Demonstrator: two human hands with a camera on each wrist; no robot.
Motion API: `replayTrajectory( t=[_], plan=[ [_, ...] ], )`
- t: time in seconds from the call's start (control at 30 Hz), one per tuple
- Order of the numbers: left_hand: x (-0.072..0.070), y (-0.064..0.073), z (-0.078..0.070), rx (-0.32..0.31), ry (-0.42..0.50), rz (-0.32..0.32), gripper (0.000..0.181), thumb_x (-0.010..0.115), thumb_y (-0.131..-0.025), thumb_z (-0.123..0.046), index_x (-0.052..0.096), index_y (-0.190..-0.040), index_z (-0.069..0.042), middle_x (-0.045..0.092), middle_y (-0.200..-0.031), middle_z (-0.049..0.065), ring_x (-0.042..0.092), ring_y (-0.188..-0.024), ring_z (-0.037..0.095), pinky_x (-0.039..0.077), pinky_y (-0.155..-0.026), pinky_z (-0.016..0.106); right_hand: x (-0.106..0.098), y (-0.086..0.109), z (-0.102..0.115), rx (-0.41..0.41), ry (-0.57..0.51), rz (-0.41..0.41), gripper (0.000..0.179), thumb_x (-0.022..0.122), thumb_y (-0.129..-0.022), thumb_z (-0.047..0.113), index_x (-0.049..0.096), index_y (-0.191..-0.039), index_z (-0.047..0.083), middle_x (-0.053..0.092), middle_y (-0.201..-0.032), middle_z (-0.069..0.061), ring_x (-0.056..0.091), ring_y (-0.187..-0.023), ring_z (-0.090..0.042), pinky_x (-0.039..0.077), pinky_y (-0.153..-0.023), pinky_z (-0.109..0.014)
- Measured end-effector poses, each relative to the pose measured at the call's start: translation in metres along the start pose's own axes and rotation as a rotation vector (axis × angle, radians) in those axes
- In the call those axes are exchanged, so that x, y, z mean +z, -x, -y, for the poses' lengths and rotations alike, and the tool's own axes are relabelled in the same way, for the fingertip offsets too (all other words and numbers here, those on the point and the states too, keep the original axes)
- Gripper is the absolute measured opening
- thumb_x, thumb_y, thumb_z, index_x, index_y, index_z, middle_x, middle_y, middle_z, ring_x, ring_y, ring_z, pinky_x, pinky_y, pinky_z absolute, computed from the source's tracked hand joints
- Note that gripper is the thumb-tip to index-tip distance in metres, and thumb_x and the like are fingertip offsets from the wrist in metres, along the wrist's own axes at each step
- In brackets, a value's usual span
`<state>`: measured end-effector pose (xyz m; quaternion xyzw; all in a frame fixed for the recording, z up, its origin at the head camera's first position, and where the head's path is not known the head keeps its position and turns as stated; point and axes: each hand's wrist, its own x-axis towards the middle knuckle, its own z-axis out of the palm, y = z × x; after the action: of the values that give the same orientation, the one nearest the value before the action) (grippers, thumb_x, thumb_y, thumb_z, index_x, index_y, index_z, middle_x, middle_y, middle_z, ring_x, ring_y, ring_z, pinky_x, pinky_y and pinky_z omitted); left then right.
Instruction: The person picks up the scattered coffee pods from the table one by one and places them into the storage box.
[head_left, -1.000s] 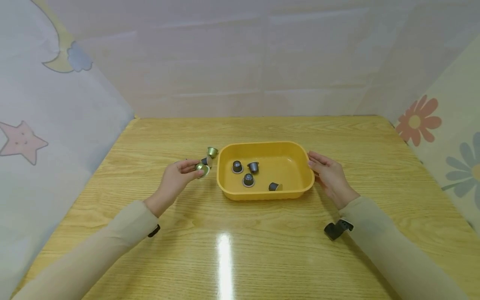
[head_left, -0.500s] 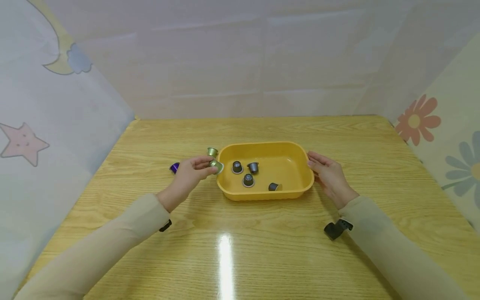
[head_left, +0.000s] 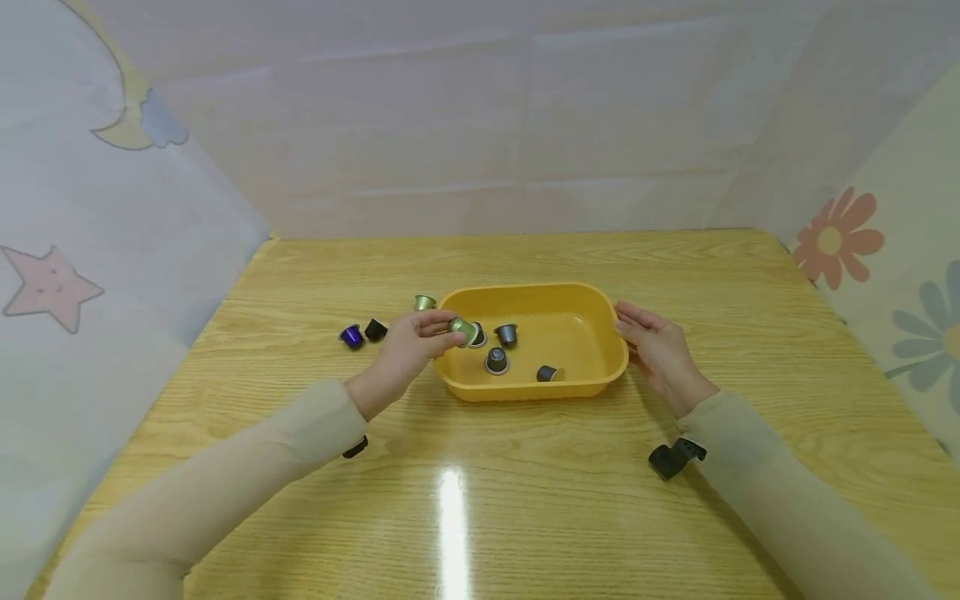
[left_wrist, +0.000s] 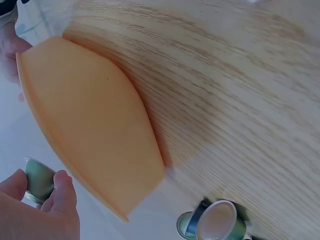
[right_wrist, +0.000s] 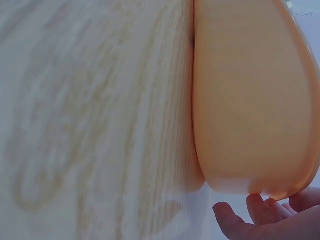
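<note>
Between thumb and fingers my left hand [head_left: 416, 346] pinches a green coffee capsule [head_left: 463, 330], held tilted over the left end of a yellow tray [head_left: 528, 391]. The left wrist view shows that same green capsule [left_wrist: 40, 181] at the fingertips. Inside the tray are dark capsules: one [head_left: 497, 361] at front left, one [head_left: 507, 335] behind it, one lying [head_left: 550, 374] by the front wall, and one partly hidden by the held capsule. My right hand [head_left: 660, 354] holds the tray's right end, thumb at the rim and fingers against the outer wall [right_wrist: 250, 125].
Left of the tray on the wooden table [head_left: 555, 483] lie a purple capsule [head_left: 351, 336], a black capsule [head_left: 376, 330] and another green capsule [head_left: 424, 302] near the tray's rear left corner. Patterned sheets [head_left: 442, 125] stand behind and at both sides.
My left hand has carried the green capsule rightward from the table to above the tray, uncovering the purple and black capsules. My right hand and the tray have stayed in place.
</note>
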<state>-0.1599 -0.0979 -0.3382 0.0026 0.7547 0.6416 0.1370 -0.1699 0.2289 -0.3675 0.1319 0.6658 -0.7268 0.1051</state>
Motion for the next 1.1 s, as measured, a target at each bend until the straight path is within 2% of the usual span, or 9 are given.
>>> replayTrajectory(
  t=[0.13, 0.37, 0.5, 0.63, 0.97, 1.1],
  plan=[
    [0.009, -0.003, -0.002, 0.016, 0.004, 0.002, 0.044, 0.067, -0.093, -0.008, 0.054, -0.133, 0.003, 0.060, -0.129, 0.017, 0.060, -0.115, 0.026, 0.046, -0.100, 0.047, 0.000, 0.000, 0.000, 0.000, 0.005, 0.005, 0.056, 0.050, -0.102, 0.014, 0.027, -0.153, 0.007, 0.026, -0.158, -0.008, 0.040, -0.134, -0.017, 0.051, -0.081, -0.014],
    [0.025, -0.005, -0.005, -0.053, 0.076, 0.013, 0.044, 0.066, -0.093, -0.006, 0.053, -0.135, 0.003, 0.059, -0.130, 0.017, 0.060, -0.115, 0.029, 0.046, -0.100, 0.046, 0.000, 0.000, 0.000, 0.017, -0.003, -0.012, 0.055, 0.049, -0.103, 0.012, 0.028, -0.153, 0.008, 0.027, -0.157, -0.008, 0.043, -0.131, -0.014, 0.051, -0.081, -0.015],
    [0.031, -0.006, -0.006, -0.064, 0.082, 0.008, 0.043, 0.066, -0.093, -0.006, 0.054, -0.134, 0.003, 0.060, -0.129, 0.017, 0.060, -0.115, 0.029, 0.047, -0.099, 0.046, 0.000, -0.001, 0.000, 0.014, -0.008, -0.013, 0.054, 0.049, -0.102, 0.012, 0.028, -0.153, 0.007, 0.028, -0.157, -0.009, 0.045, -0.128, -0.012, 0.051, -0.081, -0.015],
    [0.037, -0.006, -0.009, -0.089, 0.094, 0.038, 0.043, 0.065, -0.093, -0.005, 0.054, -0.134, 0.002, 0.060, -0.129, 0.016, 0.058, -0.117, 0.028, 0.046, -0.100, 0.045, 0.000, -0.001, 0.000, 0.011, -0.012, -0.014, 0.055, 0.049, -0.102, 0.012, 0.029, -0.153, 0.007, 0.028, -0.157, -0.009, 0.046, -0.128, -0.012, 0.051, -0.081, -0.015],
    [0.047, -0.009, -0.014, -0.069, 0.073, 0.123, 0.046, 0.063, -0.095, -0.004, 0.049, -0.138, 0.003, 0.057, -0.133, 0.018, 0.058, -0.117, 0.028, 0.044, -0.103, 0.044, 0.001, -0.001, 0.001, 0.014, 0.006, -0.010, 0.054, 0.048, -0.103, 0.012, 0.029, -0.153, 0.008, 0.029, -0.157, -0.009, 0.044, -0.131, -0.014, 0.051, -0.083, -0.016],
    [0.053, -0.014, -0.017, -0.065, 0.065, 0.119, 0.044, 0.062, -0.094, -0.003, 0.050, -0.136, 0.003, 0.057, -0.131, 0.018, 0.059, -0.112, 0.027, 0.046, -0.100, 0.044, 0.000, 0.000, 0.001, 0.008, 0.012, -0.006, 0.054, 0.049, -0.103, 0.013, 0.030, -0.153, 0.009, 0.028, -0.157, -0.009, 0.045, -0.129, -0.015, 0.051, -0.083, -0.016]
  ],
)
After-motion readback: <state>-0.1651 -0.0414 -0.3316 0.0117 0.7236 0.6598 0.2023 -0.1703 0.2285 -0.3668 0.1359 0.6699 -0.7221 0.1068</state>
